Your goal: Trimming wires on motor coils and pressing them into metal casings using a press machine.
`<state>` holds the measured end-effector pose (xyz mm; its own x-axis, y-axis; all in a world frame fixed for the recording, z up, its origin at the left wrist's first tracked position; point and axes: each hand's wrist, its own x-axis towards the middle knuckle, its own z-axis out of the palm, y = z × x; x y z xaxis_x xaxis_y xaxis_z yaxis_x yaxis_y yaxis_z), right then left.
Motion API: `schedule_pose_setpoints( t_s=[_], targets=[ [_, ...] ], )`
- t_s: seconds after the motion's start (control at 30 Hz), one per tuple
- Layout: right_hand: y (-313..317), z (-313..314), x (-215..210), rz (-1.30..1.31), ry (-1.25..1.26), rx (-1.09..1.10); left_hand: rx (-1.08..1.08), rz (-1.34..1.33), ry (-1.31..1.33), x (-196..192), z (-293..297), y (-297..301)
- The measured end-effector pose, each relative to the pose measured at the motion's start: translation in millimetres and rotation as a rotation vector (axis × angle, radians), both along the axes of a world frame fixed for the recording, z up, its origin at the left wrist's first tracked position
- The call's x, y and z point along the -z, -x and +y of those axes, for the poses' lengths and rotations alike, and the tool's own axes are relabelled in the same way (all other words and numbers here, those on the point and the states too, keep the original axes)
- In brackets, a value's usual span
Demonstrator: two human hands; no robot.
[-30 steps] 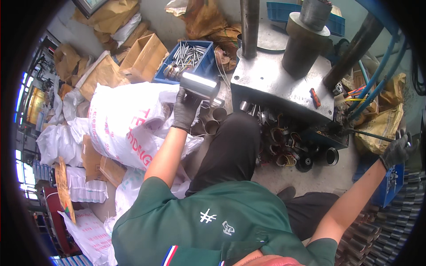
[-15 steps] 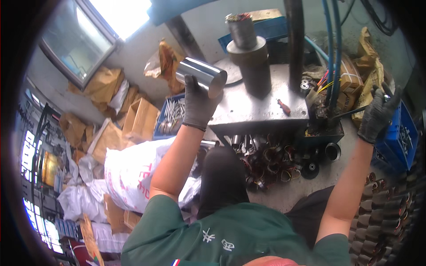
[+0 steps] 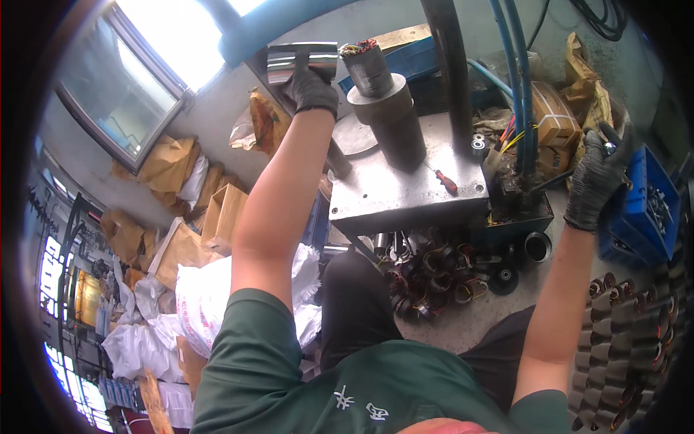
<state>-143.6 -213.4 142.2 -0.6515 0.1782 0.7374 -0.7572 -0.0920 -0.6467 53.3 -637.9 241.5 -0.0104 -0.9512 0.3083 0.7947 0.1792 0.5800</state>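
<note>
My left hand [image 3: 312, 88], in a dark grey glove, is closed around a shiny metal cylinder [image 3: 282, 66], raised at the far left of the metal work table [image 3: 361, 194]. To its right, a grey wire-topped cylinder [image 3: 367, 72] stands on a thick round metal post [image 3: 397, 130] on that table. Out at the right, my gloved right hand [image 3: 594, 177] is at a dark lever [image 3: 555, 181], fingers partly bent; a small shiny piece shows between them. The hand hides the lever's end. A red-handled screwdriver [image 3: 447, 182] lies on the table.
A blue bin [image 3: 640, 199] of small metal parts stands beside my right hand. Blue hoses [image 3: 515, 79] and a dark column [image 3: 448, 72] rise behind the table. Wound motor parts [image 3: 434, 278] are heaped beneath it. White sacks [image 3: 202, 304] lie at the left, and stacked metal shells [image 3: 622, 347] at the right.
My left hand has lifted the metal cylinder up and away, to the far left of the table. My right hand stays by the lever, slightly shifted. The view has tilted a little.
</note>
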Motion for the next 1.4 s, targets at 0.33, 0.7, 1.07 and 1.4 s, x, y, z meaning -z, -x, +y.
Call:
schedule_pose_setpoints(
  t_s=[0.33, 0.7, 1.07, 1.4],
  targets=[
    [9.2, 1.0, 8.5, 0.004, 0.033, -0.097, -0.176, -0.13, 0.002, -17.6, 3.9, 38.5],
    [16.0, 34.3, 1.1, -0.175, -0.111, -0.219, -0.031, -0.435, 0.409, -28.2, -17.2, 64.3],
    [25.6, 47.8, 3.1, 0.102, -0.488, 0.001, -0.162, -0.649, 0.54, -36.3, -16.7, 68.4],
    [-2.8, 48.7, -18.8, -0.188, -0.509, -0.116, -0.28, -0.713, 0.635, -6.4, -22.1, 69.6]
  ],
)
